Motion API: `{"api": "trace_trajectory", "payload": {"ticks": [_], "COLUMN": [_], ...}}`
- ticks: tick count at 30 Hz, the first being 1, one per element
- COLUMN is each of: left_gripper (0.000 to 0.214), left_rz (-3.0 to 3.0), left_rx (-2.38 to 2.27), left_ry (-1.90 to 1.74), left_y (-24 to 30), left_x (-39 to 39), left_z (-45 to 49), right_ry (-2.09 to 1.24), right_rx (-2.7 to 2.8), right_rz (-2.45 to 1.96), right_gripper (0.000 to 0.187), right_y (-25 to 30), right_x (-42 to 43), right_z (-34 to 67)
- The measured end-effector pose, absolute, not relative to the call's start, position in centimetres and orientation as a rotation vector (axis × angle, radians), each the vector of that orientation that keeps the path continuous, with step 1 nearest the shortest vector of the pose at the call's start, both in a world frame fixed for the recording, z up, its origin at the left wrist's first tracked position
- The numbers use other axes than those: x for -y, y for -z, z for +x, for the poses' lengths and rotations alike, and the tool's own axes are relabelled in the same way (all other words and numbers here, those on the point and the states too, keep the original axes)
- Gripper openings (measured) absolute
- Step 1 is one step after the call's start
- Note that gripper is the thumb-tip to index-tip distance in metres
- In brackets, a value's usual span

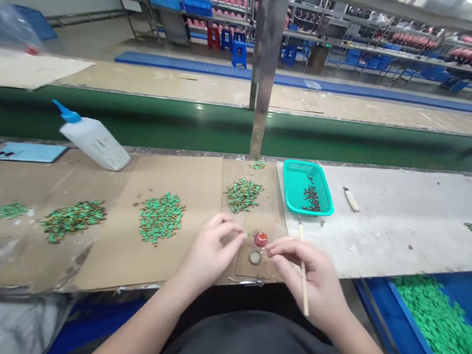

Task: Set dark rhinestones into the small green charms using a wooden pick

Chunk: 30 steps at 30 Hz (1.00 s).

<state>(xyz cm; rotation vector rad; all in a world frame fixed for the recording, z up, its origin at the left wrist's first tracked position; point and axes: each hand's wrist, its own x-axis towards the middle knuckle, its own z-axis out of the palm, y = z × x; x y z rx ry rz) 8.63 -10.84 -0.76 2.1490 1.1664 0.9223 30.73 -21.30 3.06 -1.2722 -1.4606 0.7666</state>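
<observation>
My left hand [211, 250] is at the bench's near edge, its fingertips pinched on a tiny green part beside a small red cap [261, 239]. My right hand [314, 277] is curled round a thin wooden stick [303, 267] that slants up toward the teal basket; its fingertips sit just right of the red cap. A small round silvery cap [255, 257] lies below the red one on a cardboard square. Heaps of small green parts [161, 217] and a nearer heap [243, 194] lie on cardboard in front of my hands.
A teal basket [302, 175] holds dark small parts. A white squeeze bottle [93, 139] with a blue tip lies on its side at the left, by a blue phone [29, 152]. More green heaps [72, 217] lie left. A blue bin [452, 333] of green parts stands lower right. A green conveyor [182, 121] runs behind.
</observation>
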Motion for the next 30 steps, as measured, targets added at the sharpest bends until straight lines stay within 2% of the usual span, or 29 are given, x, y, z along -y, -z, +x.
{"api": "trace_trajectory", "payload": {"ticks": [2,5,9,11,14,19,25,30], "left_gripper": [0.01,0.032,0.035,0.035,0.037,0.034,0.034,0.037], "left_rz": [2.174,2.202,2.207,2.198,2.169,2.173,2.184,2.099], "left_rx": [-1.3,-1.443,-1.543,-1.593,-1.704,-1.797,-1.849,-1.872], "left_ry": [-0.863,-0.775,-0.676,-0.622,-0.511,-0.272,-0.111,-0.151], "left_y": [1.9,2.5,1.6,1.0,0.1,-0.7,-0.1,-0.1], "left_x": [7.5,3.6,1.5,1.4,1.4,1.1,0.9,0.2], "left_z": [9.7,11.6,11.7,9.6,4.5,-1.7,-1.3,-1.1], "right_ry": [-0.768,-0.796,-0.837,-0.767,-0.705,-0.792,-0.872,-0.947], "right_rx": [1.398,1.322,1.25,1.256,1.231,1.143,1.165,1.156], "right_rz": [-1.34,-1.375,-1.298,-1.336,-1.445,-1.495,-1.547,-1.537], "right_gripper": [0.016,0.032,0.057,0.063,0.061,0.051,0.049,0.041], "right_y": [-2.9,-2.3,-1.5,-1.1,-0.6,0.2,0.4,0.8], "right_x": [21.9,22.9,23.7,23.7,23.4,22.3,21.3,20.8], "right_z": [30.9,31.2,32.4,33.7,36.0,38.4,38.4,38.6]}}
